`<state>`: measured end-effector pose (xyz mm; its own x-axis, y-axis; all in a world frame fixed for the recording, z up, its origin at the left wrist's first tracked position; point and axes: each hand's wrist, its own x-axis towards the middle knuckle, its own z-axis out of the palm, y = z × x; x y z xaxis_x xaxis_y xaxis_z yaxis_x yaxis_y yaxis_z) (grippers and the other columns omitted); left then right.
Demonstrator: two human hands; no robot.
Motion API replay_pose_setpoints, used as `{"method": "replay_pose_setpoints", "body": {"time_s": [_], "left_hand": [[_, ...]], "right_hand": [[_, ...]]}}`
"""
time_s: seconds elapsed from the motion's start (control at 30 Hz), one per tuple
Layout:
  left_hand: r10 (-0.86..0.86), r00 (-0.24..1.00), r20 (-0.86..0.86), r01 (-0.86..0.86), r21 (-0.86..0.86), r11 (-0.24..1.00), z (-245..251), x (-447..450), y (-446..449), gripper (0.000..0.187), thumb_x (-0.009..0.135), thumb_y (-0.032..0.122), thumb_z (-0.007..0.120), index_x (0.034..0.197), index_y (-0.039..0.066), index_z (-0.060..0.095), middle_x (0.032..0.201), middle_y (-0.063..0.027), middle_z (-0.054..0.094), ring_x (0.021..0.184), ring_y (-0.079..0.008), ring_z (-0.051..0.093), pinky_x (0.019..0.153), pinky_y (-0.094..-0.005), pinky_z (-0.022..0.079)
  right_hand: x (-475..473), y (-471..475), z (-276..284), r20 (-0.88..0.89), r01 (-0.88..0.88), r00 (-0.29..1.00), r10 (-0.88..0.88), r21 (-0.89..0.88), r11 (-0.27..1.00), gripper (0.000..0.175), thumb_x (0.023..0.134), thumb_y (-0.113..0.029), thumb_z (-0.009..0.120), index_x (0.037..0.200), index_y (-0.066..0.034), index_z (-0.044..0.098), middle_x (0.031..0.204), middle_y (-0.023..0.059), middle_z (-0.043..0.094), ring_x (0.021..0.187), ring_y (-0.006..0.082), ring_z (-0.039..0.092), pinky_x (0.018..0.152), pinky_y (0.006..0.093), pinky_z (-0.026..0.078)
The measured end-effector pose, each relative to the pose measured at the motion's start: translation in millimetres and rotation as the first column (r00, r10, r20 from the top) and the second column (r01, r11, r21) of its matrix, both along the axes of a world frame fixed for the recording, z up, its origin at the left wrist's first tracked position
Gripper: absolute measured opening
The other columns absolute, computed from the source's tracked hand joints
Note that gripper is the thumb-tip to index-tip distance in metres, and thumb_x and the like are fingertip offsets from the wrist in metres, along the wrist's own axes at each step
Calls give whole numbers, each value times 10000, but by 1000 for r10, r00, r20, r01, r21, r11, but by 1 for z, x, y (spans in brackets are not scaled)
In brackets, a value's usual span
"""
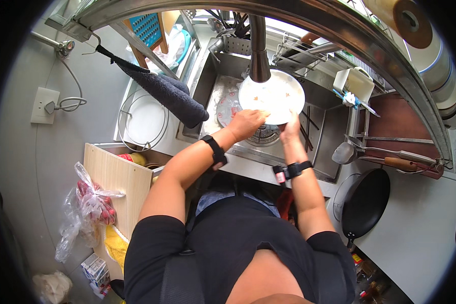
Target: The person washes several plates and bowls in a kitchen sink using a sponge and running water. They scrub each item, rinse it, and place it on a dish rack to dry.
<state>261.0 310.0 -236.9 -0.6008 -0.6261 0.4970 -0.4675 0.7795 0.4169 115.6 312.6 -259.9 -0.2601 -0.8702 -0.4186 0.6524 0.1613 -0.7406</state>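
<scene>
A white plate [271,97] with small orange and faint blue marks is tilted under the dark metal faucet [259,60], over the sink. The fingers of my left hand [249,123] lie across its near left rim, the thumb hidden. On the near right my right hand [291,129] grips the rim, its fingers partly under the plate. Below, in the steel sink [332,125], a dish with red marks [228,106] rests on the left. A round metal drain strainer [264,137] and several dark chopsticks [310,131] are also in the sink.
A dark towel [163,91] hangs at the left over the counter. The wooden drawer [117,182] stands pulled out, a plastic bag of red items [95,201] at its front. A black frying pan [366,203] and spatula [345,152] are to the right. A metal rack beam [319,21] arches overhead.
</scene>
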Motion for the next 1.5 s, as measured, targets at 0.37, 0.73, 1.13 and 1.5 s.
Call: {"method": "replay_pose_setpoints", "body": {"time_s": [0.37, 0.73, 1.13, 1.5], "left_hand": [[-28, 1000, 0, 28, 150, 988, 11, -11, -4, 237, 758, 154, 552, 978, 67, 572, 1054, -85, 586, 953, -244, 565, 768, -338, 472], [105, 857, 504, -215, 165, 962, -21, 21, -52, 509, 816, 412, 453, 1174, 50, 471, 1184, -154, 485, 1144, -263, 418, 939, -378, 307], [58, 983, 174, -83, 137, 987, 0, -31, -41, 344, 809, 217, 470, 1121, 86, 530, 1216, -194, 457, 1123, -346, 424, 914, -439, 336], [-165, 986, 28, 167, -128, 978, 2, 20, 16, 230, 722, 61, 503, 942, 98, 558, 1055, -61, 584, 972, -226, 561, 778, -312, 478]], "right_hand": [[0, -3, 13, -108, 121, 985, -135, -132, 984, 376, 831, -117, 429, 1188, -4, 393, 1076, 129, 520, 928, 228, 556, 773, 338, 482], [-23, 17, -18, -87, -133, 989, 123, -115, 984, 445, 867, -247, 455, 1243, -36, 346, 1159, 130, 504, 992, 270, 549, 784, 393, 491], [15, 16, -2, -47, -168, 985, 163, -134, 977, 465, 886, -404, 419, 1219, -83, 370, 1133, 109, 514, 990, 245, 547, 730, 400, 517], [-31, 13, 8, 83, -196, 977, 197, -27, 980, 419, 896, -284, 417, 1182, 22, 410, 1091, 130, 542, 962, 219, 549, 845, 331, 446]]}}
